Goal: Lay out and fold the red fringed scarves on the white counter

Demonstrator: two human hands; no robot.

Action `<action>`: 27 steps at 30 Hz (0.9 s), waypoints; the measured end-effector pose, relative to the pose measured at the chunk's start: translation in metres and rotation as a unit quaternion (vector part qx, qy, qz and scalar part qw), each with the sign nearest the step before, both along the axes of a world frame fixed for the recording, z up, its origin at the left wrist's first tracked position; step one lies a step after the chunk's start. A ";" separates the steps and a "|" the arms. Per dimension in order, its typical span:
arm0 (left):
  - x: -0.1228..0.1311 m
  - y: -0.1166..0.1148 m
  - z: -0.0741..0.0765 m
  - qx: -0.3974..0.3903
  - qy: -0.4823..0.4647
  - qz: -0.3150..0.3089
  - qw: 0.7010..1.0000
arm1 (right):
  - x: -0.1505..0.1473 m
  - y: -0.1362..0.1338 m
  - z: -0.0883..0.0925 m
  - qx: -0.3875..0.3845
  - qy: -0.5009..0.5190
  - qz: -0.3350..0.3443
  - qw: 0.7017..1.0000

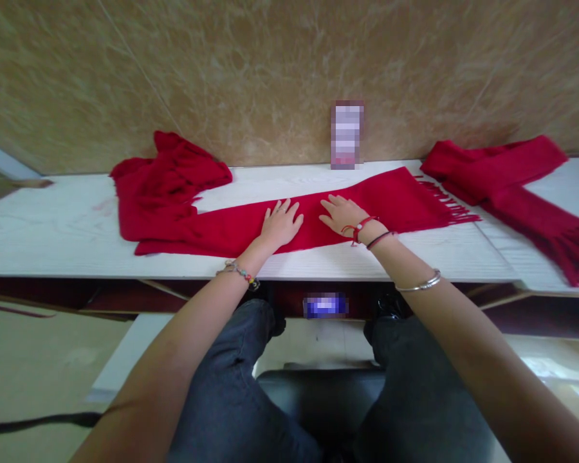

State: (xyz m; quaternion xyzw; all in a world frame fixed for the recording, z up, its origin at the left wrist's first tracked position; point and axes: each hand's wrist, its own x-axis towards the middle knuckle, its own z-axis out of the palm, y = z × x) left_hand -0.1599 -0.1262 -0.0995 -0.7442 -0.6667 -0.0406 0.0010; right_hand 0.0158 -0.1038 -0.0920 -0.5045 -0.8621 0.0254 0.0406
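Observation:
A long red scarf (395,196) lies stretched across the white table (53,225), fringe at its right end and its left end bunched in a heap (164,183). My left hand (280,224) rests flat on the scarf's middle, fingers spread. My right hand (342,215) lies flat on the scarf just to the right, fingers stretched out. Both wrists wear bracelets. Neither hand holds anything.
A second red scarf (506,180) with fringe lies at the table's right end, draping over the front edge. A small blurred card (347,135) stands against the marbled wall at the back. My knees and a dark stool seat (318,399) sit below the table.

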 end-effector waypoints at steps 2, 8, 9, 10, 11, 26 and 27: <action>0.000 -0.005 0.003 0.023 0.018 -0.008 1.000 | -0.001 -0.011 -0.002 -0.024 -0.012 0.053 0.998; 0.000 -0.045 0.019 -0.044 0.077 -0.008 0.996 | 0.022 -0.032 0.001 -0.011 -0.026 0.087 0.996; -0.001 -0.052 0.022 -0.065 0.079 -0.001 0.995 | 0.028 -0.035 0.003 -0.009 -0.023 0.080 0.997; -0.002 -0.059 0.024 -0.083 0.080 0.003 0.993 | 0.033 -0.040 0.004 -0.007 -0.019 0.077 0.997; -0.003 -0.065 0.027 -0.095 0.083 0.004 0.992 | 0.037 -0.044 0.006 -0.005 -0.017 0.082 0.996; -0.005 -0.077 0.033 -0.043 0.137 -0.103 0.984 | 0.035 -0.063 0.011 0.056 -0.062 0.145 0.986; -0.005 -0.076 0.033 -0.039 0.137 -0.101 0.985 | 0.035 -0.061 0.010 0.059 -0.060 0.145 0.986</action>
